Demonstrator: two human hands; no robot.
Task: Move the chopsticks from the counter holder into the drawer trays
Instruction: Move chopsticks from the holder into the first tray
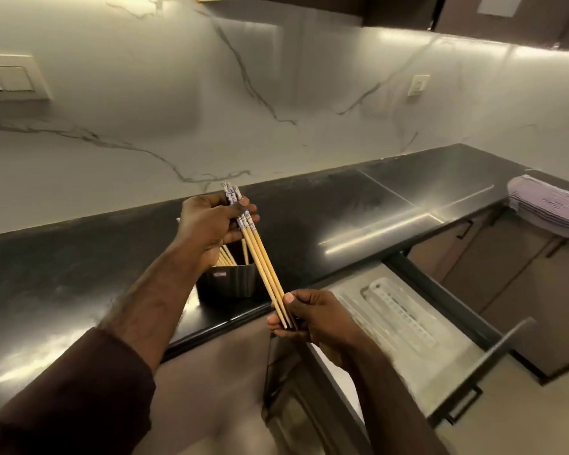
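Observation:
A small bundle of wooden chopsticks [264, 264] with blue-and-white patterned tops is held in the air above the counter's front edge. My left hand [211, 224] grips their patterned ends, and my right hand [306, 315] pinches their thin tips. Below my left hand stands the dark holder [227, 284] on the black counter, with several more chopsticks [226, 256] sticking up from it. To the right, the drawer [440, 362] is pulled open, and a pale slotted tray [404, 318] lies inside it.
The glossy black counter [358, 205] runs along a marble wall and turns a corner at the right. A folded purple cloth [549, 205] rests on the counter at the far right. Brown cabinet doors [506, 277] stand beyond the open drawer.

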